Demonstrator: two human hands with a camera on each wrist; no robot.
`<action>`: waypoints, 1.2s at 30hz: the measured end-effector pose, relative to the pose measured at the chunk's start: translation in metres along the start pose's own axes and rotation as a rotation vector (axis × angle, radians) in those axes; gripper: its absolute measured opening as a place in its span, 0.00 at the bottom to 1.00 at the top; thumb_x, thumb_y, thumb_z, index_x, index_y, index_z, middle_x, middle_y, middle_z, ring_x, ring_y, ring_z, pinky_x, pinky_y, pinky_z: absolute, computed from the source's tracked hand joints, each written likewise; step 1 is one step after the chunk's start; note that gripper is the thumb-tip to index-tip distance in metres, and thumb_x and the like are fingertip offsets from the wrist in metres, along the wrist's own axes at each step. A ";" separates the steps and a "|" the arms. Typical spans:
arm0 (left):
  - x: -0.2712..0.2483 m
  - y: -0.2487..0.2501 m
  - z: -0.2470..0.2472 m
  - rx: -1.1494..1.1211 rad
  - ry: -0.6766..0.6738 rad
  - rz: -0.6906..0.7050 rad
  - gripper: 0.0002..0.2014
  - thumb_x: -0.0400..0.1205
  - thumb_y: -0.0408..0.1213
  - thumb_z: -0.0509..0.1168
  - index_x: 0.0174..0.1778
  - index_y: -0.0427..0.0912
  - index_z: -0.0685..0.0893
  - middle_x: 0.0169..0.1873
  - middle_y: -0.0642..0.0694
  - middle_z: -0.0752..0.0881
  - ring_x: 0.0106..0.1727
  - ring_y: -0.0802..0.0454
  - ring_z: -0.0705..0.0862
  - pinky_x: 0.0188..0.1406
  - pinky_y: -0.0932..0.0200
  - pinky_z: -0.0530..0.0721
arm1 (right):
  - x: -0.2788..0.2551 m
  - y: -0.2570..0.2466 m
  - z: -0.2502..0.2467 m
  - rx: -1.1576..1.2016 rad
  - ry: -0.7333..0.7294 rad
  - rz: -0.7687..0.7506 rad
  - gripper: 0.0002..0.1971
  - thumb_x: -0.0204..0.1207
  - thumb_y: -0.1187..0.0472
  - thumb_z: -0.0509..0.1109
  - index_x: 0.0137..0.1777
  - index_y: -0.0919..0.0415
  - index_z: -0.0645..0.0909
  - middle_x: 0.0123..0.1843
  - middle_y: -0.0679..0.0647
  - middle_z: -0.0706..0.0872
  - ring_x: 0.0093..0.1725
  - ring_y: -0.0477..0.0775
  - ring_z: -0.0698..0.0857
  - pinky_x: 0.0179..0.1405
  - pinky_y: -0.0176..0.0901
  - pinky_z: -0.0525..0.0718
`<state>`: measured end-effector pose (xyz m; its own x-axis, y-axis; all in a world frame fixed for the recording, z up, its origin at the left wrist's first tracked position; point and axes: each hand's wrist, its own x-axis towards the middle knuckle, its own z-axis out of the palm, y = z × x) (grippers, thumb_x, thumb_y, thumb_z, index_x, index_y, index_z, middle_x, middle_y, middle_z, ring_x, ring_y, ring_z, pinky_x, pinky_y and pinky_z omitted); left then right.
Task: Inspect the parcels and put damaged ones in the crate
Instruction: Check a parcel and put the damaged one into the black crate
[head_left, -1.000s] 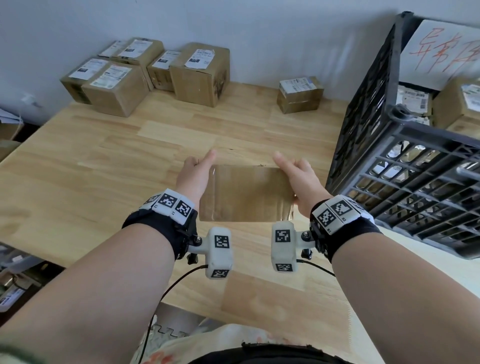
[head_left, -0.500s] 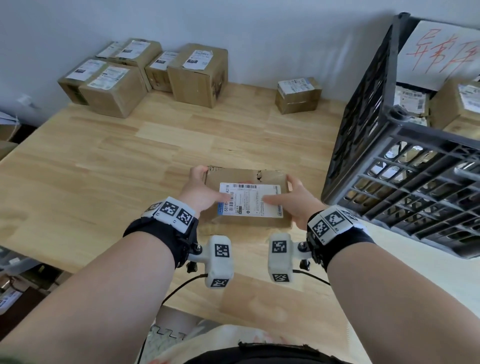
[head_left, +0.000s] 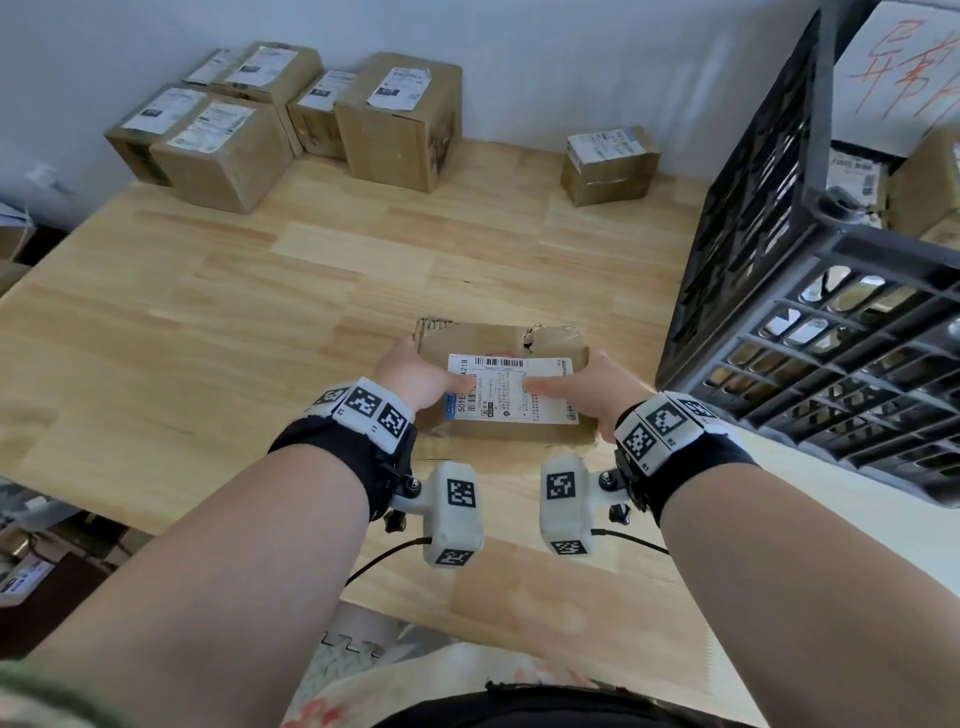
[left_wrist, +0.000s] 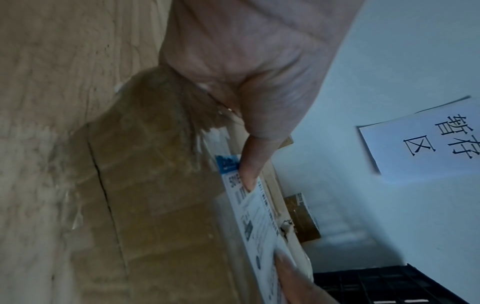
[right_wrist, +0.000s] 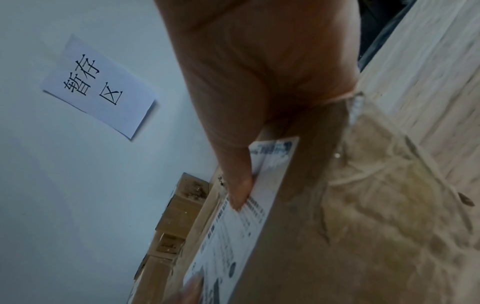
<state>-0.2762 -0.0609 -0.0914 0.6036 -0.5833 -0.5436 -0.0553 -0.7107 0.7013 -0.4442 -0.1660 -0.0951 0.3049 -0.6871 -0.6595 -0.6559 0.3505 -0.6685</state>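
A flat cardboard parcel (head_left: 498, 343) with a white shipping label (head_left: 511, 392) facing up is held over the table's front middle. Its far top edge is torn and crumpled near the centre (head_left: 530, 338). My left hand (head_left: 415, 376) grips the parcel's left end, thumb on the label. My right hand (head_left: 587, 387) grips the right end, thumb also on the label. In the left wrist view the thumb (left_wrist: 250, 174) presses the label on the parcel (left_wrist: 155, 205). The right wrist view shows the right thumb (right_wrist: 237, 185) on the parcel (right_wrist: 363, 236). The black crate (head_left: 810, 291) stands at the right.
Several labelled cardboard parcels (head_left: 400, 119) sit along the back wall at the left, and one small parcel (head_left: 610, 163) at the back centre. The crate holds parcels (head_left: 930, 182) and has a handwritten sign (head_left: 904, 67). The wooden table (head_left: 260, 312) ends at the left.
The parcel was turned over from its plain brown side to its label side, and both hands have shifted so the thumbs lie on the label; it sits slightly lower and nearer me.
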 end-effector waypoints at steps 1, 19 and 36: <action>-0.001 0.000 0.000 -0.003 -0.004 0.001 0.30 0.68 0.34 0.82 0.63 0.43 0.76 0.60 0.45 0.85 0.61 0.45 0.83 0.64 0.46 0.81 | 0.000 0.001 0.000 0.006 -0.003 0.001 0.30 0.68 0.56 0.84 0.62 0.54 0.68 0.50 0.52 0.87 0.46 0.51 0.88 0.49 0.51 0.89; -0.035 0.037 -0.018 -0.328 -0.076 0.022 0.38 0.73 0.68 0.66 0.74 0.48 0.76 0.75 0.42 0.75 0.79 0.36 0.68 0.76 0.34 0.66 | -0.016 -0.009 -0.019 0.422 0.065 -0.045 0.63 0.34 0.29 0.86 0.73 0.54 0.69 0.66 0.59 0.82 0.65 0.65 0.82 0.67 0.79 0.75; -0.028 0.021 0.000 -0.159 0.042 -0.002 0.30 0.76 0.43 0.76 0.71 0.38 0.73 0.56 0.46 0.81 0.51 0.50 0.76 0.49 0.56 0.74 | -0.016 -0.018 -0.008 -0.100 0.066 -0.108 0.38 0.75 0.46 0.75 0.81 0.58 0.64 0.63 0.57 0.83 0.59 0.61 0.87 0.62 0.61 0.86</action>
<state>-0.2940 -0.0594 -0.0614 0.6362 -0.5630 -0.5275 0.0706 -0.6384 0.7665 -0.4423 -0.1666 -0.0696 0.3338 -0.7585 -0.5597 -0.6885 0.2094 -0.6944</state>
